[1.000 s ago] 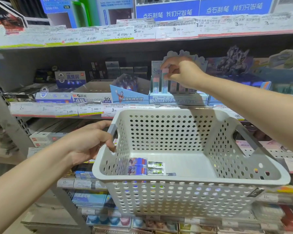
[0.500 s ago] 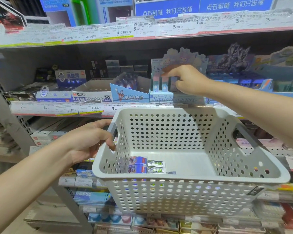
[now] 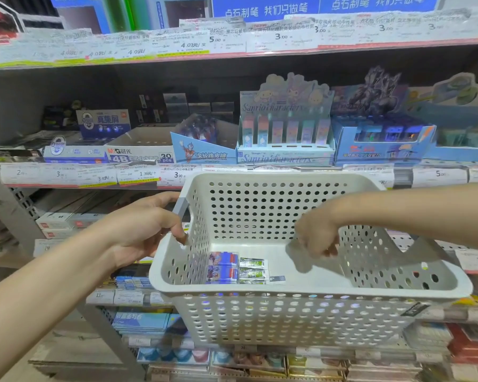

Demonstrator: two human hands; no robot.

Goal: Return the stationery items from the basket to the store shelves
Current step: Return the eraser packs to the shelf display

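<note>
My left hand [image 3: 146,230] grips the left handle of a white perforated basket [image 3: 301,312] held in front of the shelves. Inside, near the front left of its floor, lie two blue-purple eraser packs [image 3: 223,267] and, beside them, green-and-silver eraser packs [image 3: 252,271]. My right hand [image 3: 316,235] hangs inside the basket above its floor, blurred, fingers pointing down, holding nothing. On the shelf behind stands the pastel Sanrio display box [image 3: 286,133] with its row of upright items.
To the left of the Sanrio box stand a blue hero eraser box [image 3: 202,146] and an M&G 4B eraser box [image 3: 140,153]; a blue box [image 3: 381,142] stands to its right. Price-label strips [image 3: 177,175] line the shelf edges. More stock fills the lower shelves.
My right hand has left the Sanrio display on the shelf and dropped down into the basket, empty. The left hand keeps its grip on the handle.
</note>
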